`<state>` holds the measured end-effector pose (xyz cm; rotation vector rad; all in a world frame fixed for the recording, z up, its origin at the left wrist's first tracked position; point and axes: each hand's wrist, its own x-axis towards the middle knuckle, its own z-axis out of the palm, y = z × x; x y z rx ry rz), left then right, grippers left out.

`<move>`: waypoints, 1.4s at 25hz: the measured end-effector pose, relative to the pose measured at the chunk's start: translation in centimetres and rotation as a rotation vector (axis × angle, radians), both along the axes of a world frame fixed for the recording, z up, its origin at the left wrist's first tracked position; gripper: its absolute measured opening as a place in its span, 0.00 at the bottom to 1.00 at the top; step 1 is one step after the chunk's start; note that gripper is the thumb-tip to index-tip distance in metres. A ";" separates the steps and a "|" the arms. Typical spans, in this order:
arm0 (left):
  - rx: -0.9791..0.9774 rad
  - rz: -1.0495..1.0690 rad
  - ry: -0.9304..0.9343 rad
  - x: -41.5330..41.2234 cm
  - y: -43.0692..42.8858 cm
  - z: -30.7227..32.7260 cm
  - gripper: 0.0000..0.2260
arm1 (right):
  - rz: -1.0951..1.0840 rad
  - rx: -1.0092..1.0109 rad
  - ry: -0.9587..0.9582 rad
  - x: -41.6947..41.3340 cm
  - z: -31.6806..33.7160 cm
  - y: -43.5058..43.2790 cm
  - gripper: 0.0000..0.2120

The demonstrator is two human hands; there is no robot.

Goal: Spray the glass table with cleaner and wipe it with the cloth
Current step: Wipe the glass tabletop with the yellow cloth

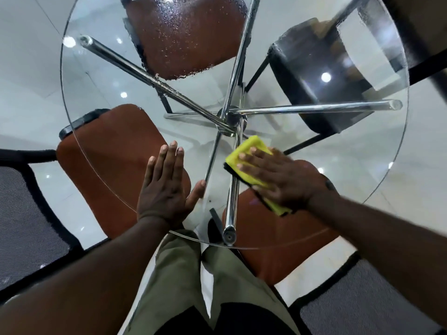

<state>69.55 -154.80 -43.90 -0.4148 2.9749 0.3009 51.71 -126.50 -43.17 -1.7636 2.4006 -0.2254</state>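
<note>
The round glass table [358,160] was transparent, showing chrome legs [232,189] beneath, and spray droplets [183,30] beaded its far part. A folded yellow cloth [251,147] with a black edge lay on the glass between the centre and the near edge. The right hand [283,180] pressed it flat with straight, spread fingers. The left hand [164,187] rested open, palm down, by the near edge.

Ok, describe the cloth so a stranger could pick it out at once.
Start at the round glass table. On its near side the right hand presses flat on the cloth. It is the only bright yellow thing, black-edged.
</note>
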 end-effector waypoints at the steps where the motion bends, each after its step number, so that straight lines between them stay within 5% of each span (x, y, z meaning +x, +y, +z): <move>1: -0.001 -0.001 -0.005 0.0 0.0 -0.1 0.41 | -0.020 0.012 -0.001 -2.0 -0.2 1.3 0.29; 4: -0.016 0.001 -0.006 0.0 0.0 0.1 0.41 | -0.627 -0.095 0.000 -4.6 -0.3 0.8 0.30; 7: -0.002 -0.012 -0.032 0.0 0.3 0.3 0.40 | -1.024 -0.196 -0.017 2.5 -0.3 -4.4 0.32; 8: -0.005 -0.004 -0.033 -0.1 0.2 0.3 0.40 | -0.992 -0.187 -0.073 5.8 -0.2 -5.3 0.33; 10: -0.010 0.010 -0.034 0.0 0.2 0.4 0.40 | -0.593 -0.107 -0.113 10.9 0.1 -3.6 0.34; 13: 0.001 0.007 -0.014 -0.1 0.4 0.1 0.40 | -0.035 -0.084 -0.132 7.3 0.3 3.2 0.27; 14: 0.002 0.002 -0.014 0.0 0.4 0.1 0.40 | -0.115 -0.089 -0.127 5.2 0.1 5.2 0.26; 18: 0.030 0.008 -0.008 -0.1 0.3 -0.1 0.40 | -1.177 -0.211 -0.041 2.4 -0.1 8.5 0.30; 21: 0.046 0.009 0.002 0.1 0.2 -0.2 0.39 | -1.571 -0.215 0.014 8.6 -0.3 2.5 0.32; 23: 0.051 0.006 0.009 0.1 0.2 -0.2 0.40 | -1.435 -0.186 -0.010 13.1 -0.3 -2.4 0.32; 26: 0.063 -0.002 0.028 0.1 0.1 -0.2 0.39 | -0.639 -0.044 -0.041 13.4 -0.2 -3.2 0.31; 28: 0.082 -0.013 0.046 0.4 -0.1 -0.3 0.39 | -0.361 -0.030 -0.038 9.3 -0.4 -0.5 0.30; 30: 0.095 -0.009 0.057 0.3 -0.3 -0.5 0.39 | -0.628 -0.112 -0.041 7.2 -0.6 1.3 0.29; 33: 0.158 -0.038 0.046 0.4 -1.2 -0.1 0.39 | -1.487 -0.196 0.009 10.5 -0.7 -3.9 0.32; 35: 0.291 -0.128 0.044 1.1 -2.9 0.7 0.38 | -1.477 -0.120 -0.012 13.0 -0.3 -10.0 0.34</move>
